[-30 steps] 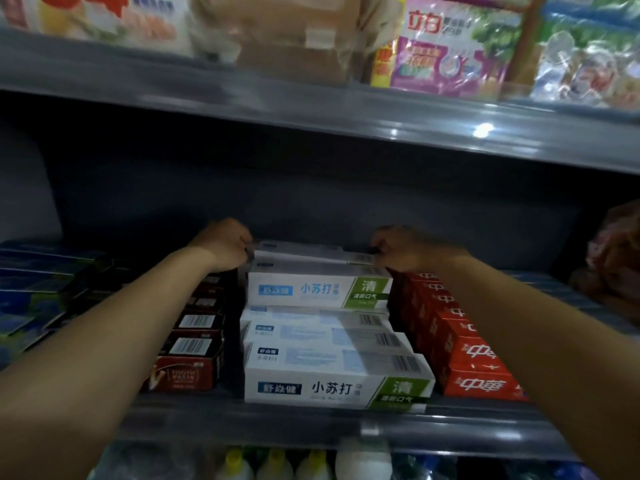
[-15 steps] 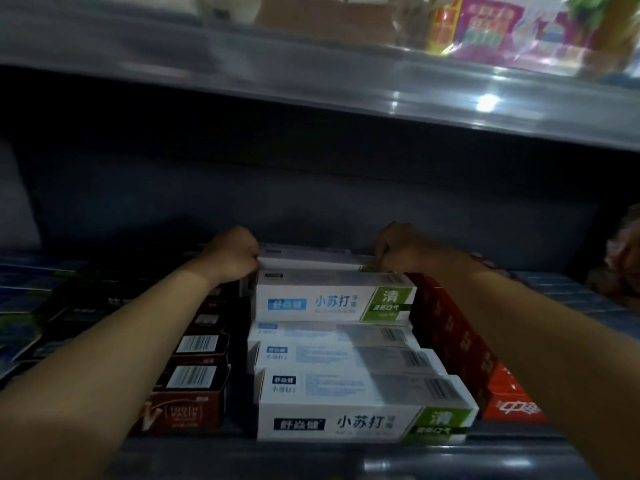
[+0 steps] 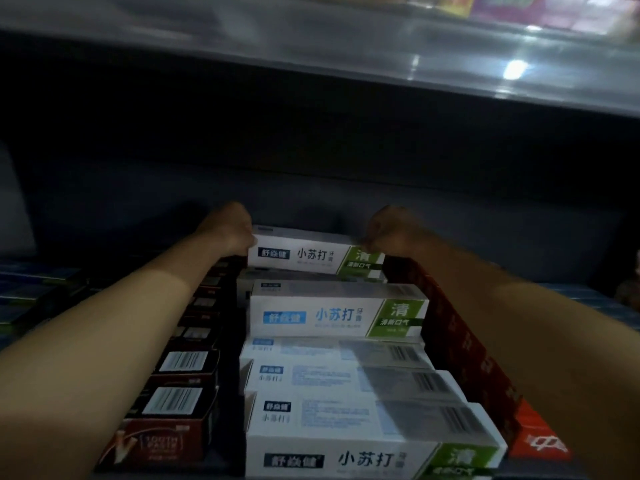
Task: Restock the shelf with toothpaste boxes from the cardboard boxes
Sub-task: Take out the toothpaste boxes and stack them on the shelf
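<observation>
Between both hands' fingers [image 3: 242, 237]: rear toothpaste box [image 3: 304, 256].

Counted in view: six white-and-green toothpaste boxes [image 3: 313, 258]; two hands, left hand [image 3: 230, 228] and right hand [image 3: 388, 230]. Dark boxes [image 3: 180, 362] and red boxes [image 3: 467, 344]: count indeterminable.

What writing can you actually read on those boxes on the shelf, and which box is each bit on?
"舒焱健", roughly, then "小苏打" and "清 / 清新口气": held white box, between left hand and right hand.
The same text: middle white box; front white box, its small green line blurred.
"TOOTH PASTE", faint: dark red box.
Two white characters, unreadable: red box.
Barcode digits, small print: too blurred.
</observation>
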{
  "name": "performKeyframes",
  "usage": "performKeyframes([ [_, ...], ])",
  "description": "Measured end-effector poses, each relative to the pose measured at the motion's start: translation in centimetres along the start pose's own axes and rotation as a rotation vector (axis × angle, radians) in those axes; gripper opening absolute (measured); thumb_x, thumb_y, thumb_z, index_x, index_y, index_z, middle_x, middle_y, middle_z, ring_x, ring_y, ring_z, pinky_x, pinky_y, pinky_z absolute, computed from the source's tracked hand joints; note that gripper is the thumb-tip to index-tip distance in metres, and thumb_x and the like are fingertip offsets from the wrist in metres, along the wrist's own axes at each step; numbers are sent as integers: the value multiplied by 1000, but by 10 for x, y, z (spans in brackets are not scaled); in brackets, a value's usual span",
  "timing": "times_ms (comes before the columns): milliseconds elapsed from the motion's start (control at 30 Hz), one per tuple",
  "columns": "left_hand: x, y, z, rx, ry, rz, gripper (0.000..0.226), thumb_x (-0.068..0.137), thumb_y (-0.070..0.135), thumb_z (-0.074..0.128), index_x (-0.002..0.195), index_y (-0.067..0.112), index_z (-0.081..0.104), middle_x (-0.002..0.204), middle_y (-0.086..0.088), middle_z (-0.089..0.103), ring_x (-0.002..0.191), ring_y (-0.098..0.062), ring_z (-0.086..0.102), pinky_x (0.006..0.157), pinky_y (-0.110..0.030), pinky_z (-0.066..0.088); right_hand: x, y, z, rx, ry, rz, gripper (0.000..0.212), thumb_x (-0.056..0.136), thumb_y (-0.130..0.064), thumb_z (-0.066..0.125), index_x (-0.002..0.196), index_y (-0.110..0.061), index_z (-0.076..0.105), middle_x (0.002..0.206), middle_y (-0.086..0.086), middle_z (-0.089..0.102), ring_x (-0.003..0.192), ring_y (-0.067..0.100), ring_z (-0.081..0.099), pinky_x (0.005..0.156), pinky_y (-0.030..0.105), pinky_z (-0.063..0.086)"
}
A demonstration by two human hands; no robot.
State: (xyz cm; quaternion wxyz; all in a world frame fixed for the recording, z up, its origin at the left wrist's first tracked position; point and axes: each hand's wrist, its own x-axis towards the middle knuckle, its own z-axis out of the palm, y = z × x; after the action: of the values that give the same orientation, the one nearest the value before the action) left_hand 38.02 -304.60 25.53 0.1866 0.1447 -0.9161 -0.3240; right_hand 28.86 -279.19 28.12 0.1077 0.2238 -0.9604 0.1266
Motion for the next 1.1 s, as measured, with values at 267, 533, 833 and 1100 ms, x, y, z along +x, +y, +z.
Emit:
performKeyframes([
  [267, 27, -4, 9, -40, 28, -35, 5, 84, -3, 65, 79, -5, 64, 97, -24, 65, 94, -36, 65, 86, -49, 55, 25, 1, 6, 14, 29, -30, 27, 87, -21, 67, 109, -6, 67, 113, 11, 62, 108, 22, 58, 91, 32, 51],
  [533, 28, -9, 24, 26, 18, -49, 9, 87, 3, 64, 88, -6, 66, 97, -22, 65, 87, -30, 63, 78, -36, 55, 29, 5, 23, -50, 5, -33, 28, 92, -24, 60, 111, -3, 64, 115, 13, 61, 106, 24, 59, 88, 32, 51],
  [833, 8, -6, 19, 90, -118, -49, 7, 86, 9, 65, 87, 2, 66, 91, -12, 64, 86, -24, 61, 65, -26, 47, 16, 13, 12, -62, -135, -97, 22, 91, -19, 60, 107, -4, 67, 110, 11, 64, 100, 21, 61, 82, 28, 50],
  [1100, -46, 8, -13, -17, -256, -14, 16, 90, 4, 63, 105, 2, 67, 110, -20, 67, 94, -25, 63, 83, -35, 54, -37, 36, -12, 175, -345, -126, 20, 90, -29, 64, 96, -10, 69, 99, 4, 67, 94, 18, 63, 81, 32, 54],
])
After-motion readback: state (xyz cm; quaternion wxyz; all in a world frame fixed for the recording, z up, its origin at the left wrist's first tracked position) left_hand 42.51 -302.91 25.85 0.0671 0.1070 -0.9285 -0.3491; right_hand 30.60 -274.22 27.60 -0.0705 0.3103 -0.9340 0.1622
